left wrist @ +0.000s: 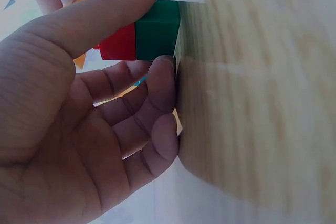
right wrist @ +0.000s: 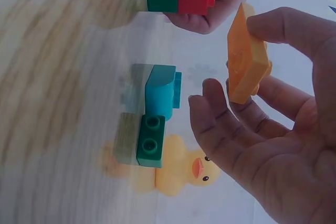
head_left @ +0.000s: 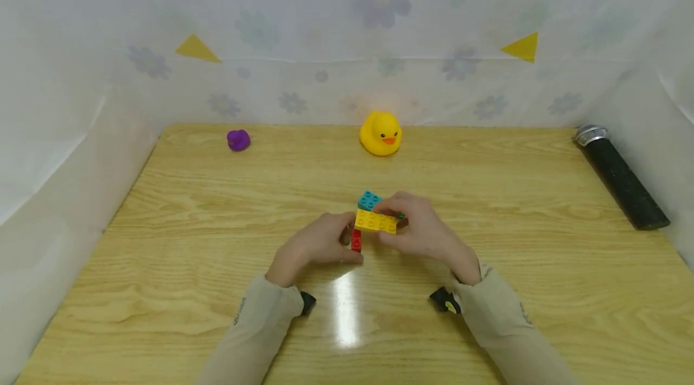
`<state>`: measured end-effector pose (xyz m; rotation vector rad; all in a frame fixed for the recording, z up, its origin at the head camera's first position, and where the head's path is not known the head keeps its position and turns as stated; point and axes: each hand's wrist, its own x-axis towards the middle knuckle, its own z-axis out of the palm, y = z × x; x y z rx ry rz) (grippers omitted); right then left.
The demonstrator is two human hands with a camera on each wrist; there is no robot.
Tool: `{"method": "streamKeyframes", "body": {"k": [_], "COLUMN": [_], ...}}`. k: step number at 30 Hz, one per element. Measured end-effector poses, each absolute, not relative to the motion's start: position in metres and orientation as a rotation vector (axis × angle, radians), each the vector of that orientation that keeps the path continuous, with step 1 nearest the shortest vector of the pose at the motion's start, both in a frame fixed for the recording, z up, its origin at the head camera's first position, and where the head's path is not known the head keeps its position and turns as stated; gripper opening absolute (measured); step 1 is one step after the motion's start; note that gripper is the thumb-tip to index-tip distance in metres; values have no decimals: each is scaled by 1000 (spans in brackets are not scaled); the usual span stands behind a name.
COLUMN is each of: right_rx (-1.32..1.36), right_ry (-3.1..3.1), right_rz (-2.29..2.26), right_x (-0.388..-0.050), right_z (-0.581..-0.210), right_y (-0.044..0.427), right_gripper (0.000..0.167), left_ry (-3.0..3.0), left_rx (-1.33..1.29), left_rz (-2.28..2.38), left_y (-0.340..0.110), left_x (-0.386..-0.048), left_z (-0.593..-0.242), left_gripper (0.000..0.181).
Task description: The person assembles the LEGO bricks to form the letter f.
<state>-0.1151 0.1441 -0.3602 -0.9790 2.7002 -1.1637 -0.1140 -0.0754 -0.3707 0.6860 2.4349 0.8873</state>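
Observation:
My left hand [head_left: 317, 240] holds a small stack at the table's middle: a red brick [head_left: 356, 241] on top of a green brick [left wrist: 159, 32], between thumb and fingers. The green one stands at the tabletop. Above and to the right, my right hand [head_left: 425, 229] pinches a yellow brick [head_left: 376, 222], studs up and tilted, with thumb and fingers. In the right wrist view its hollow underside partly shows, apart from the red brick's studs. Behind it on the table sit a teal brick [head_left: 368, 200] with a curved side and a second green brick [right wrist: 151, 142], mostly hidden in the head view.
A yellow rubber duck [head_left: 381, 134] stands at the back edge, with a small purple duck [head_left: 238, 140] to its left. At the right lies a black microphone [head_left: 620, 177]. A flowered white curtain [head_left: 325, 23] closes off the back and sides of the wooden table [head_left: 190, 204].

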Motion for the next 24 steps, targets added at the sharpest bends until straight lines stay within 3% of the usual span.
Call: {"method": "streamKeyframes", "body": {"k": [18, 24], "right_rx": [-1068, -1108], "right_ry": [2602, 2581], "right_rz": [-1203, -1201], "right_x": [-111, -110], "right_z": [-364, -364], "right_y": [138, 137], "right_gripper": [35, 33], "left_ry": [2333, 2339], "left_rx": [724, 727], "left_rz": [1023, 1027], "left_y": [-85, -84], "left_x": [-118, -119], "left_z": [-376, -375], "left_gripper": [40, 32]}}
